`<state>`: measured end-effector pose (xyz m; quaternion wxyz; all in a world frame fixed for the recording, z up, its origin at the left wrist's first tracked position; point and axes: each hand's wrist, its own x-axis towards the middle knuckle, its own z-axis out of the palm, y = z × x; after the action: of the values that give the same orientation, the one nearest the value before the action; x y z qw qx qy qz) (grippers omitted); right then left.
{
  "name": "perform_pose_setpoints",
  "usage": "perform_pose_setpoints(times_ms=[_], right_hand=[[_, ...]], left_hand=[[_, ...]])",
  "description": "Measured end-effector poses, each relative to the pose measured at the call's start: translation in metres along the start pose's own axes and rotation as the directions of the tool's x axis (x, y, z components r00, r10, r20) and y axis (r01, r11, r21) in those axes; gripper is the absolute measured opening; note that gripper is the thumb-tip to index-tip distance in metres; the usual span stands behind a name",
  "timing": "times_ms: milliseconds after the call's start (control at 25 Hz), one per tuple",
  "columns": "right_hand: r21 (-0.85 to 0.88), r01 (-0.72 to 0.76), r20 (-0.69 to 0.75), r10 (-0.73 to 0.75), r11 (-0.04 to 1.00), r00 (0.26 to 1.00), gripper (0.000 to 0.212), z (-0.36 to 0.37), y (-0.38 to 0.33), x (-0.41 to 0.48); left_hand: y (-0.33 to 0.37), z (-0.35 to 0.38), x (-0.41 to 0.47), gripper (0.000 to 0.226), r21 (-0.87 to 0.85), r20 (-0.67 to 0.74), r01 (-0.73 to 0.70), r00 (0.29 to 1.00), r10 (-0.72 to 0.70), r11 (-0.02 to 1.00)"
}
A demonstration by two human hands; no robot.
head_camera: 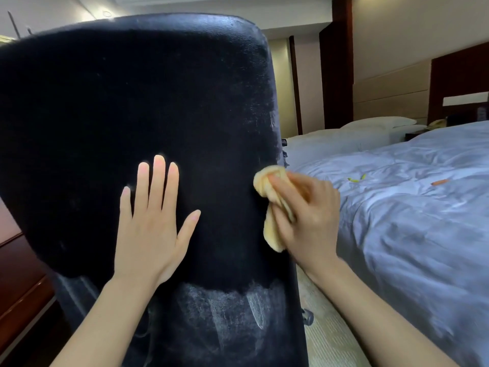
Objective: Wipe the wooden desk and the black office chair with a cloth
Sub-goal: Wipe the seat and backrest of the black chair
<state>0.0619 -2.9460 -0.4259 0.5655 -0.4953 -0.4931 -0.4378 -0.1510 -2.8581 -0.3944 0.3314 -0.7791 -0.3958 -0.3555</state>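
Where a strip of dark wooden worktop edges into view at far left, the back of a black office chair fills most of the scene, its lower panel streaked with pale dust. The person's left hand lies flat against the middle of the backrest, fingers straight and spread, thumb angled out to the right, holding nothing. Further right, at the chair's right edge, the right hand closes its grip around a bunched yellow cloth, the fingers curled over the folds and pressing the cloth against the black surface; a tail of cloth hangs below the fingers. A chair caster shows low beside the chair on the pale carpet. Right of the chair stands a bed with rumpled grey-blue bedding, small green and orange scraps lying on it. A second bed with white pillows sits beyond, against a dark wood-panelled wall.
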Motion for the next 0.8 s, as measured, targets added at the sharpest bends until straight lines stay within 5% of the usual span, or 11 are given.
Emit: perform_pose_setpoints(times_ms=[320,520,680,800], right_hand=[[0.191,-0.276,-0.121,0.302,0.942,0.946,0.023,0.0,-0.024,0.11],[0.36,-0.367,0.034,0.381,0.858,0.924,0.016,-0.006,-0.012,0.123],[0.347,-0.43,0.191,0.386,0.833,0.902,0.007,-0.016,-0.002,0.088],[0.313,-0.412,0.198,0.366,0.856,0.909,0.02,-0.019,-0.003,0.074]], left_hand=[[0.001,-0.002,0.001,0.073,-0.017,0.026,0.005,1.0,-0.005,1.0],[0.001,-0.002,0.001,0.073,-0.048,0.048,0.009,0.999,-0.007,0.999],[0.003,-0.002,-0.001,0.073,-0.108,0.061,0.016,0.998,-0.01,0.994],[0.002,-0.005,-0.003,0.073,-0.123,0.078,0.014,0.997,-0.004,0.992]])
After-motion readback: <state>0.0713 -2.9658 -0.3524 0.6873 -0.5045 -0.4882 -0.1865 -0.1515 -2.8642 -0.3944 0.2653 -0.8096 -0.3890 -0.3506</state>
